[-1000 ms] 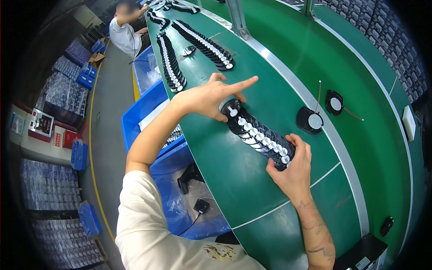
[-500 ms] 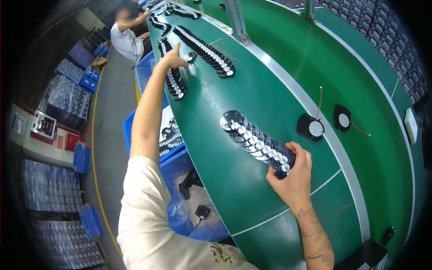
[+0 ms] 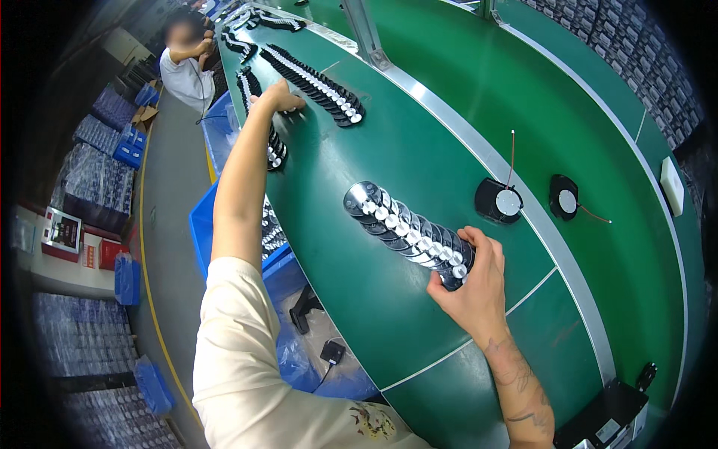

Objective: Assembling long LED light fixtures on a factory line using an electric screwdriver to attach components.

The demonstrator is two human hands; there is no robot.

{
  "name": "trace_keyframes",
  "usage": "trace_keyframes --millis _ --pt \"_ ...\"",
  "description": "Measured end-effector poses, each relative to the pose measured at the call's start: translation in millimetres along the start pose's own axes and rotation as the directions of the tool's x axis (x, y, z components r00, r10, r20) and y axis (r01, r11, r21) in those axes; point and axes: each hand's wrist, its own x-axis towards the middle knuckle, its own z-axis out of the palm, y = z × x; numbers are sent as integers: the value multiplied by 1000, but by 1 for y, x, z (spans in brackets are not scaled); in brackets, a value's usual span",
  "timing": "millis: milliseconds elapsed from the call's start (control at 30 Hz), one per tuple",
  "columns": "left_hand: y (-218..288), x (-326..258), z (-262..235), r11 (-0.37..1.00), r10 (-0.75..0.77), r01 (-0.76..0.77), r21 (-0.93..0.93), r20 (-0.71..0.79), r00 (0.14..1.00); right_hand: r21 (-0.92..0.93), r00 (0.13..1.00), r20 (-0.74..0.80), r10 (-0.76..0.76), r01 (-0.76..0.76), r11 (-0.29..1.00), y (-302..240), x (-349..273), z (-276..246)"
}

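My right hand (image 3: 475,288) is closed round the near end of a slanting row of overlapping black round parts with silver hubs (image 3: 407,233) on the green worktop (image 3: 336,224). Its thumb presses one side and its fingers the other. Farther off, my left arm reaches out and my left hand (image 3: 278,97) curls over a single black disc (image 3: 289,112), which the fingers partly hide. Beside that hand runs another row of black parts (image 3: 276,153) along the table's left edge. A longer row (image 3: 318,86) lies to its right.
Two black round parts with red wires (image 3: 499,200) (image 3: 565,198) lie by the metal rail (image 3: 479,142). Blue bins (image 3: 202,232) stand below the left edge, one holding more parts. A person (image 3: 187,71) sits at the far left. A black device (image 3: 606,419) stands at lower right.
The view has shifted, so the table appears farther left. My left hand has drawn its fingers in over the single disc. My right hand keeps its hold on the row's near end.
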Motion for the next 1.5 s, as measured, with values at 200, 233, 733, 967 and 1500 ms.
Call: trace_keyframes --millis 200,233,733,967,1500 --pt "30 -103 0 890 321 -247 -384 143 936 -18 999 -21 -24 24 1000 2 4 1" --pt "41 -125 -2 887 359 -269 -375 193 913 -25 999 -39 -33 32 999 3 4 1" --pt "92 -204 -6 925 378 -339 -170 354 855 -66 986 -138 -96 88 994 9 -8 1" --pt "169 -234 -51 673 667 -706 -222 -229 709 -102 976 -204 -80 60 993 10 -46 -17" --pt "433 -341 21 183 981 -979 -87 72 177 -63 938 -257 234 -258 964 -9 -193 -81"
